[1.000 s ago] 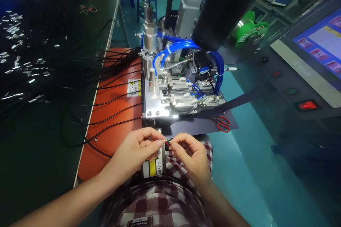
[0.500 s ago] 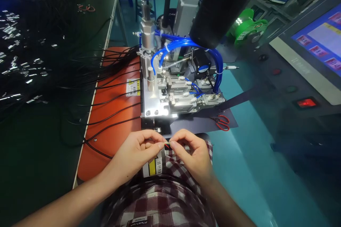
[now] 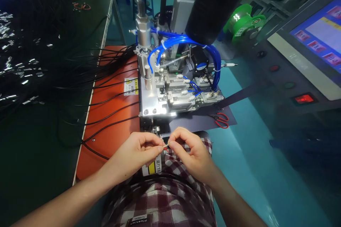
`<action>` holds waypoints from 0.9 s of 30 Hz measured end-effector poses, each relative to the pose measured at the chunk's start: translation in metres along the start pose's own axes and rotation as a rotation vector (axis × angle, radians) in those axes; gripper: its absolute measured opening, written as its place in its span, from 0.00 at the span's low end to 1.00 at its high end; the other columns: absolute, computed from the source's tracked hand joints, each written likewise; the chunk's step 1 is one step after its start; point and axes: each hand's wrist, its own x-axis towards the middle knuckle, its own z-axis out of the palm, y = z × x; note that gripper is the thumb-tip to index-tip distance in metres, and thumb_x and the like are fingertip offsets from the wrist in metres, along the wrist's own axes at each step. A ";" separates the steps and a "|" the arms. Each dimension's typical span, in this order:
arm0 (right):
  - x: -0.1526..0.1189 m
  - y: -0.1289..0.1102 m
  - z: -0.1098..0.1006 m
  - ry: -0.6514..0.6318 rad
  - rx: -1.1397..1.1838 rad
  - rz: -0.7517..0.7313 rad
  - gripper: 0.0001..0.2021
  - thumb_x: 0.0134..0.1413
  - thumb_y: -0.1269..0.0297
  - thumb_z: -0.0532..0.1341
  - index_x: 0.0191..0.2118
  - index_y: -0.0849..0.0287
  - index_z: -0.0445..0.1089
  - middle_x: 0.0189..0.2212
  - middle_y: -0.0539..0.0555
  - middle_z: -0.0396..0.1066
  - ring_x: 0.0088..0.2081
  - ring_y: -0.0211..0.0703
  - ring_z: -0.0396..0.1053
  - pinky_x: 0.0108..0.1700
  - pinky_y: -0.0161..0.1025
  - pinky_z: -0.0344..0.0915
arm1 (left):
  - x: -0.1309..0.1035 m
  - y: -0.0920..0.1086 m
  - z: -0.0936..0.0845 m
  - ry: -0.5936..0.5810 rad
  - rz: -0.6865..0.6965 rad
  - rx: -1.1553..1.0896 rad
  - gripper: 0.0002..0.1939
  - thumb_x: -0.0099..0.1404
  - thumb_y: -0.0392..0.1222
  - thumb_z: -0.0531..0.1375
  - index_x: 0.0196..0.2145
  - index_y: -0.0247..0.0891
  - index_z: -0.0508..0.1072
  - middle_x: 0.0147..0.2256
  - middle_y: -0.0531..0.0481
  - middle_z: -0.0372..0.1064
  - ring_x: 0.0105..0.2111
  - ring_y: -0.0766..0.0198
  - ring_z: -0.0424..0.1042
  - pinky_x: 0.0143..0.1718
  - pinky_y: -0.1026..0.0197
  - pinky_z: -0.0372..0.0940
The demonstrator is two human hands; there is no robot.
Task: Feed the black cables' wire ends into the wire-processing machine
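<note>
Both my hands meet just in front of the machine, above my lap. Thumb and fingers of my left hand (image 3: 145,149) pinch thin wires (image 3: 166,146), one of them pale and one red. My right hand (image 3: 188,149) pinches the tip of the pale wire from the other side. The red wire sticks out just below the pinch. Fingers cover most of the wires, so their full length is hidden. Close ahead stands the metal machine (image 3: 151,104) with blue air tubes (image 3: 183,39). Several black cables (image 3: 114,120) run from its left side over an orange board (image 3: 112,149).
Red-handled scissors (image 3: 221,120) lie right of the machine on a dark plate. A control panel (image 3: 282,74) with a screen stands at the right. Behind it is a green spool (image 3: 243,23). A dark table (image 3: 64,142) with heaped cables borders the left.
The pale wire now slants between my fingertips instead of lying level. My right hand has tilted slightly; both hands keep their pinch. The whole view has shifted a little.
</note>
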 end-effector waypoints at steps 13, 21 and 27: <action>-0.003 0.006 0.011 0.149 0.180 0.093 0.03 0.54 0.68 0.60 0.30 0.59 0.68 0.25 0.48 0.65 0.27 0.38 0.61 0.30 0.35 0.59 | -0.001 0.002 -0.001 0.049 -0.045 -0.070 0.11 0.59 0.48 0.60 0.33 0.37 0.70 0.15 0.61 0.50 0.16 0.74 0.44 0.14 0.70 0.36; -0.003 0.005 0.015 0.172 0.215 0.105 0.03 0.53 0.67 0.61 0.30 0.59 0.69 0.25 0.48 0.65 0.27 0.38 0.62 0.30 0.35 0.61 | -0.003 0.003 -0.001 0.055 -0.022 -0.090 0.12 0.58 0.48 0.61 0.33 0.37 0.70 0.15 0.61 0.51 0.16 0.73 0.46 0.14 0.72 0.37; 0.000 0.005 0.016 0.178 0.242 0.112 0.02 0.51 0.68 0.62 0.29 0.59 0.69 0.23 0.48 0.66 0.26 0.38 0.62 0.29 0.35 0.61 | -0.002 0.003 0.000 0.051 -0.028 -0.104 0.12 0.57 0.48 0.62 0.31 0.36 0.70 0.15 0.61 0.53 0.15 0.74 0.45 0.14 0.72 0.38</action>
